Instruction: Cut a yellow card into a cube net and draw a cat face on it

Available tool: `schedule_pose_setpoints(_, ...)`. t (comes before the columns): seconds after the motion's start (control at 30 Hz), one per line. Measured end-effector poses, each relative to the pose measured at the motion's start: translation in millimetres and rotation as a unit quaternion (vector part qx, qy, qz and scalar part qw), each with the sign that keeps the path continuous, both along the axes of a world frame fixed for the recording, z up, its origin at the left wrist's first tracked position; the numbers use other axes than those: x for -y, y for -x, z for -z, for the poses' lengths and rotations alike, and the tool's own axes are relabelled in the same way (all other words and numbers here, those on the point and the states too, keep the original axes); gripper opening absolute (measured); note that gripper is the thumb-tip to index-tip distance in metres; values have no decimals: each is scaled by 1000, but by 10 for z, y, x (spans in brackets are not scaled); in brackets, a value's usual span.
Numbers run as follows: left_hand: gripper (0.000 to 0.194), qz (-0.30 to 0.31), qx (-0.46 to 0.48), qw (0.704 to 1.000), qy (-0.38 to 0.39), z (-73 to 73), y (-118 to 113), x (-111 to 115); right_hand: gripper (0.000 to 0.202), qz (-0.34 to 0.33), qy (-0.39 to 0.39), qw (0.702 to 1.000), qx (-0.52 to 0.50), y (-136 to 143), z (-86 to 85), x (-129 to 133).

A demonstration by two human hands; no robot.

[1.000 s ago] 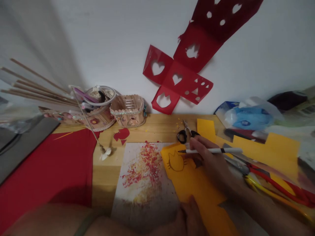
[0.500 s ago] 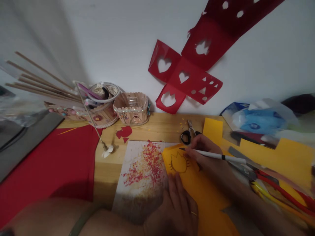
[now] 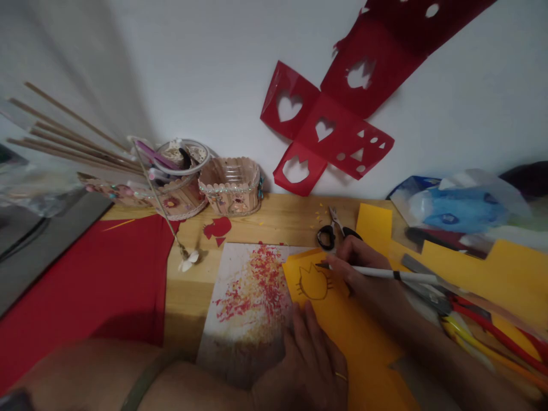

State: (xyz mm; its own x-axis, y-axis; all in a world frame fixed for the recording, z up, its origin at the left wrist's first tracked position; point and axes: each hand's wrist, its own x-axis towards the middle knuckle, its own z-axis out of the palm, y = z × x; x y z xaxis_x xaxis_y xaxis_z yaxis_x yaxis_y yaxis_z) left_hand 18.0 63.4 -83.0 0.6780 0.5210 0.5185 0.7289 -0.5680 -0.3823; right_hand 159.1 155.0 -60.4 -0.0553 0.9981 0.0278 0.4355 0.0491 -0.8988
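Observation:
A yellow paper sheet lies under both hands, partly over a white board specked with red and yellow. Drawn on the paper is a dark outline of a cat's head with pointed ears and whiskers. My left hand, a ring on one finger, lies flat with fingers outstretched, holding the sheet down below the drawing. Pinched in my right hand is a white pencil, its dark tip beside the cat's right ear. Scissors with black handles rest just beyond that hand.
Red cut-out paper hangs on the wall. Craft-stick baskets stand at the back left, near a white flower on a stem. Red material covers the left side. Yellow scraps and red-handled pliers lie at right.
The pencil tip has shifted slightly right and down, toward the cat's right ear. My left hand stays flat on the paper. The whole view has tilted a little.

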Motion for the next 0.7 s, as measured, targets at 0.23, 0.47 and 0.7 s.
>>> schedule_pose_setpoints(0.23, 22, 15, -18, 1000, 18, -55, 27, 13, 29, 47, -50, 997, -21, -18, -230, 274)
schedule_pose_setpoints(0.47, 23, 18, -3, 1000, 9, -59, 25, 10, 30, 51, 61, 996, -36, -114, -209, 537)
schedule_pose_setpoints(0.7, 23, 27, 0, 1000, 15, -65, 53, 18, 32, 47, 76, 996, 12, -219, -103, 576)
